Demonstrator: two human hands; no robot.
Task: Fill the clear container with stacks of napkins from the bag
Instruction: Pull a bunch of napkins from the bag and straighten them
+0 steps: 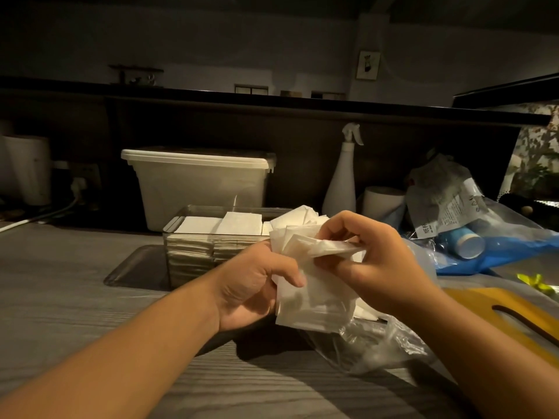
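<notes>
Now, L hand (257, 287) & R hand (376, 261) both tight round napkin stack (314, 300), near side of clear container (187, 255).

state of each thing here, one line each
clear container, open, partly filled with napkin stacks
napkins, loose bunch held in both hands
left hand, grips napkins
right hand, pinches napkins
bag, crumpled
white tub, lid on
spray bottle, upright
blue cup, on its side
</notes>
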